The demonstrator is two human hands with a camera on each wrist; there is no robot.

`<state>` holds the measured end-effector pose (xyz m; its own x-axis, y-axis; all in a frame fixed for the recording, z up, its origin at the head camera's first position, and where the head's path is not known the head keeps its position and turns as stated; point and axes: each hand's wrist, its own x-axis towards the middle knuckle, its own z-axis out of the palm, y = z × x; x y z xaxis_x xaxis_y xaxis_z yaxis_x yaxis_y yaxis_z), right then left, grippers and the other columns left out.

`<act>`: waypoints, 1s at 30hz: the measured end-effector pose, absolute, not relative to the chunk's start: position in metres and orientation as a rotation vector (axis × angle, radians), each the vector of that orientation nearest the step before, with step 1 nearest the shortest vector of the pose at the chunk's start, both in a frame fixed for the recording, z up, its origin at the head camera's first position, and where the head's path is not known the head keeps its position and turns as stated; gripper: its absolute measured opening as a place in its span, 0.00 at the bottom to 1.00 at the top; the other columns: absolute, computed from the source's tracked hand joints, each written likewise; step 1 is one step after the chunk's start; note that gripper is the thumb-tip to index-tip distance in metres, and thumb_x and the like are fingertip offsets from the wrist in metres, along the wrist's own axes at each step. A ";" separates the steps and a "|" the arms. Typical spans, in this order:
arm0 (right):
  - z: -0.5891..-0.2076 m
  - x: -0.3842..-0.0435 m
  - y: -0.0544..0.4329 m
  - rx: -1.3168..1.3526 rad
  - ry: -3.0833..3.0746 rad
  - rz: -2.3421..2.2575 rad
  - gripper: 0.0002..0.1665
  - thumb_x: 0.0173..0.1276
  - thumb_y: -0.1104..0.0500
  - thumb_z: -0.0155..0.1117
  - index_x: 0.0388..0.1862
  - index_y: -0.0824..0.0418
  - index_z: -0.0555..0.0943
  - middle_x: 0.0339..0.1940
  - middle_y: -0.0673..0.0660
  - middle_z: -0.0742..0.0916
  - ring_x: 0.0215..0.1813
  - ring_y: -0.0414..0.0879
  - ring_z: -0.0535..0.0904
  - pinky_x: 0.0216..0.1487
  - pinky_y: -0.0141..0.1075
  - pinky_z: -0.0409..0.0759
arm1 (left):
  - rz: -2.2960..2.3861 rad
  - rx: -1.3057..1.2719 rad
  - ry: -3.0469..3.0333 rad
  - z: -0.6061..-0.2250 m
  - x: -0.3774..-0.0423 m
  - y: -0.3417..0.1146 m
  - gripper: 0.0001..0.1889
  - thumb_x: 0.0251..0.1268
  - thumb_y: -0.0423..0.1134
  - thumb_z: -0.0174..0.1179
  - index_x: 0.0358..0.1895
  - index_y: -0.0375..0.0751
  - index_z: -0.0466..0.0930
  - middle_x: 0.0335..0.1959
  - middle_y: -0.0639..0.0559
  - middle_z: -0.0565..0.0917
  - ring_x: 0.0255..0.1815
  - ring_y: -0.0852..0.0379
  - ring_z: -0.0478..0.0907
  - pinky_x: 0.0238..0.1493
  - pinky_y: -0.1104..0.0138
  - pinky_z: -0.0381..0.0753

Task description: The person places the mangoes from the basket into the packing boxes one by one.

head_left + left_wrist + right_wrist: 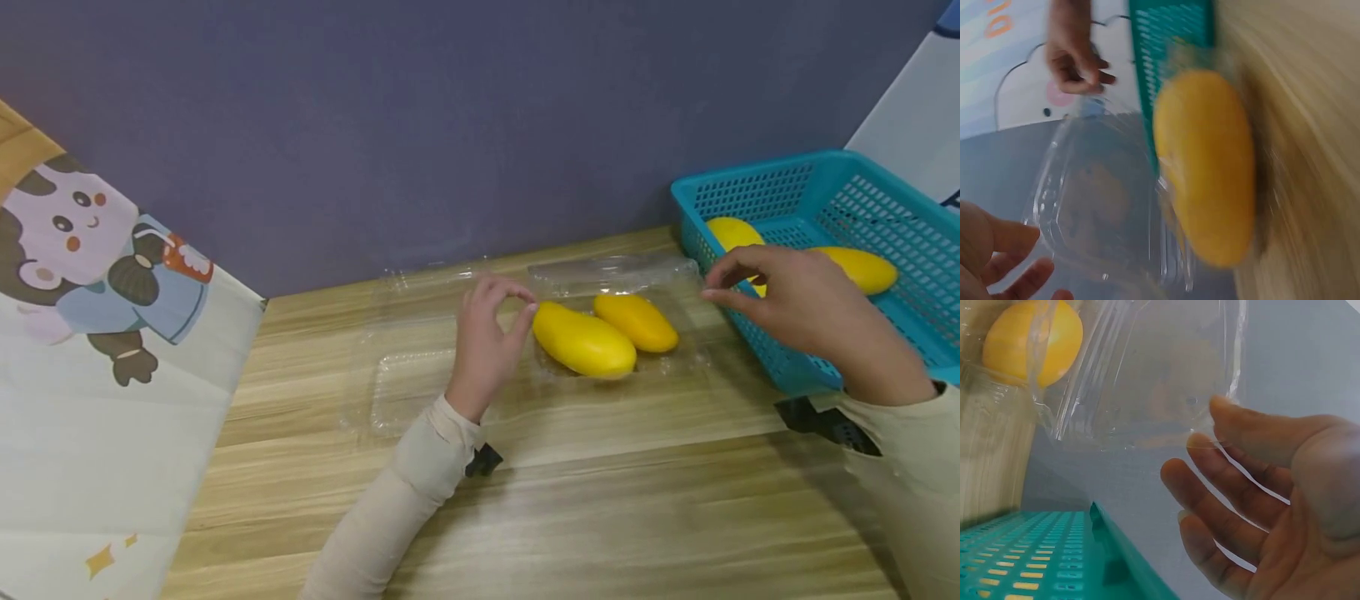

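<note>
Two yellow mangoes, a larger one (588, 343) and a smaller one (639, 323), lie side by side in a clear plastic clamshell box (693, 360). Its transparent lid (615, 271) is raised at the back and stands steeply in the left wrist view. At the lid's left corner, my left hand (483, 342) pinches the edge between thumb and fingertips. The opposite corner is pinched by my right hand (802, 300), beside the basket; in the right wrist view the thumb and a finger meet at that corner (1200, 425).
A teal plastic basket (765, 342) stands at the right, with yellow mangoes (858, 268) inside. Left of the filled box, another clear box (408, 396) lies open on the wooden table (600, 517). A dark wall (450, 125) rises behind.
</note>
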<state>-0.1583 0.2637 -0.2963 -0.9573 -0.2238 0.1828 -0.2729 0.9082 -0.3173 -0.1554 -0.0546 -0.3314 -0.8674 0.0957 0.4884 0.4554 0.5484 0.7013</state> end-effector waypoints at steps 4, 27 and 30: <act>-0.297 -0.157 0.265 0.401 -2.976 0.450 0.10 0.67 0.51 0.69 0.43 0.52 0.83 0.47 0.60 0.88 0.29 0.48 0.71 0.30 0.40 0.67 | -1.033 -0.533 -2.398 -0.336 -0.151 -0.056 0.05 0.61 0.33 0.68 0.39 0.41 0.84 0.47 0.47 0.84 0.51 0.47 0.75 0.59 0.54 0.70; -0.308 -0.146 0.265 0.615 -2.995 0.293 0.10 0.60 0.57 0.75 0.30 0.46 0.80 0.29 0.45 0.83 0.33 0.41 0.76 0.34 0.39 0.75 | -0.613 -0.836 -2.536 -0.342 -0.135 -0.058 0.07 0.57 0.29 0.69 0.38 0.44 0.85 0.36 0.55 0.85 0.33 0.60 0.83 0.39 0.68 0.80; -0.312 -0.144 0.265 0.636 -3.043 0.282 0.09 0.61 0.56 0.73 0.30 0.45 0.80 0.28 0.44 0.82 0.31 0.39 0.74 0.32 0.37 0.73 | -0.591 -0.849 -2.547 -0.345 -0.133 -0.060 0.07 0.58 0.30 0.69 0.38 0.44 0.85 0.37 0.55 0.86 0.33 0.60 0.82 0.39 0.68 0.81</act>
